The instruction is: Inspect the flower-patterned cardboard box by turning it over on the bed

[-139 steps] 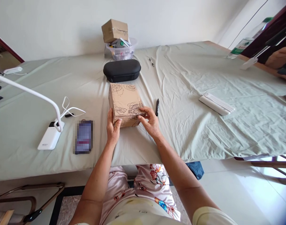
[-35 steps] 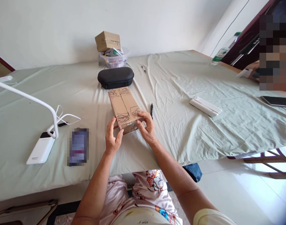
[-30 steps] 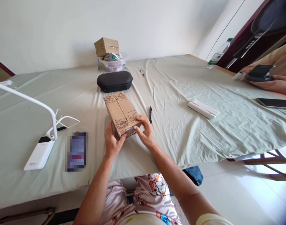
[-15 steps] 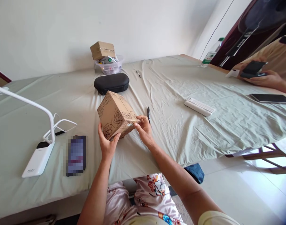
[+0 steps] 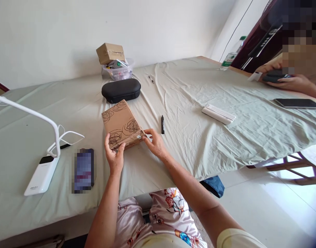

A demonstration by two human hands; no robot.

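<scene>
A brown cardboard box (image 5: 119,120) with black scribbled swirls on its surface is held between my two hands, tilted, with one scribbled face turned up. My left hand (image 5: 115,156) grips its near left corner, thumb along the near side. At the near right corner, my right hand (image 5: 154,143) pinches the edge, close to a small pale patch on the box. Whether the underside touches the cloth I cannot tell. A black marker pen (image 5: 162,124) lies just right of the box. Behind the box sits a black zip case (image 5: 121,90).
A white desk lamp (image 5: 41,175) and a blurred phone (image 5: 83,170) lie left. At the back, a small carton (image 5: 110,53) rests on a plastic basket (image 5: 119,73). A white power strip-like bar (image 5: 218,114), a bottle (image 5: 229,58) and another person's hand (image 5: 292,84) are right.
The box has been turned and lowered slightly, so a broad scribbled face now points up. Both my hands moved a little left with it. The other person's hands shifted around a dark object.
</scene>
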